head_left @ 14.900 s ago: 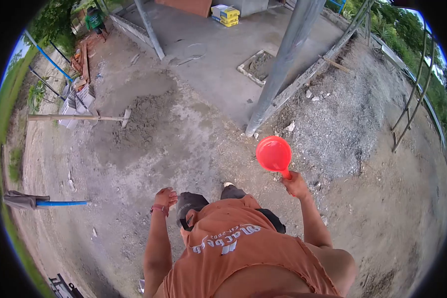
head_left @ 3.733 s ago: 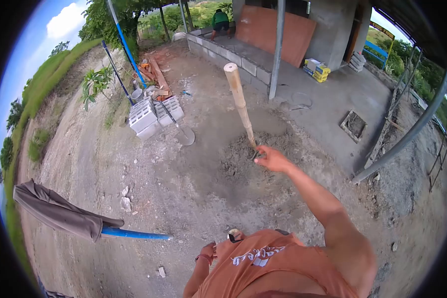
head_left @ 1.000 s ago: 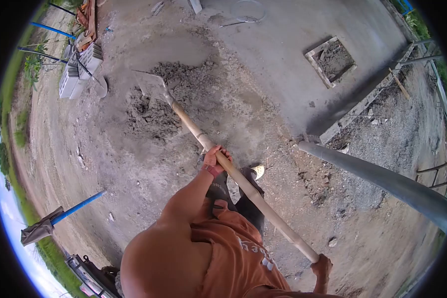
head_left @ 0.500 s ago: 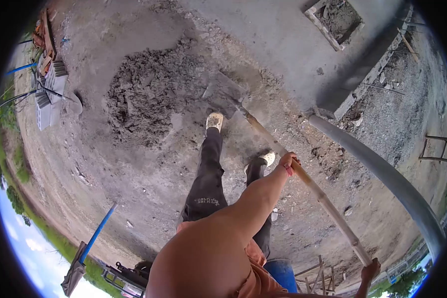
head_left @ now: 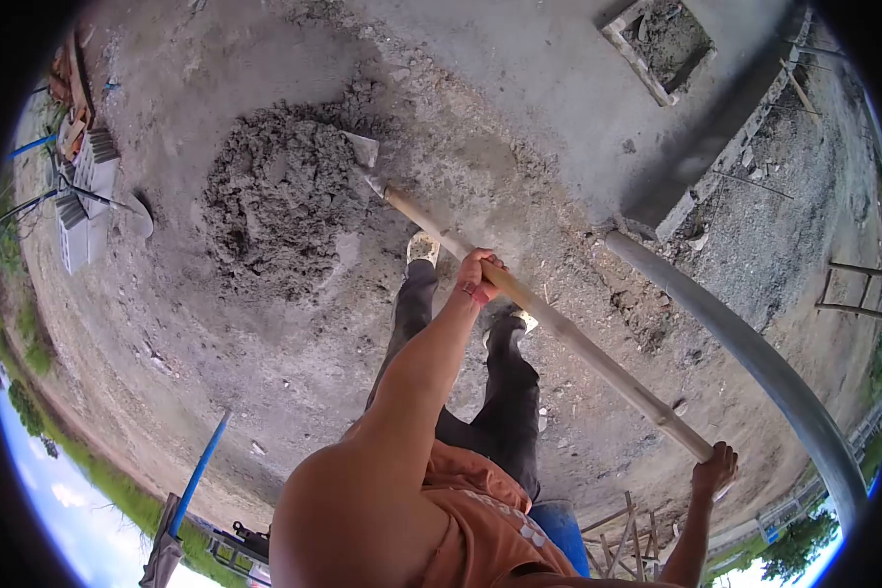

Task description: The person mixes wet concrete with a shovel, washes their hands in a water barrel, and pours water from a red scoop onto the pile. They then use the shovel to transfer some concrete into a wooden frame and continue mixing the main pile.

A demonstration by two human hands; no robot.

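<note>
I hold a long wooden-handled hoe [head_left: 559,333] with both hands. My left hand [head_left: 478,275] grips the handle near its middle. My right hand [head_left: 715,468] grips the handle's far end at the lower right. The metal blade [head_left: 363,149] rests at the right edge of a grey heap of mixed mortar [head_left: 274,196] on the concrete ground. My feet stand just below the heap, beside the handle.
A steel post [head_left: 755,363] slants across the right. A square frame with mortar [head_left: 657,39] lies at top right. Concrete blocks and a shovel [head_left: 93,191] sit at the left. A blue pole [head_left: 198,470] lies at lower left. Gravel covers the right side.
The blade has swung left from beside my foot into the edge of the heap. My left hand slid up the handle toward the blade; my right hand stayed at the end.
</note>
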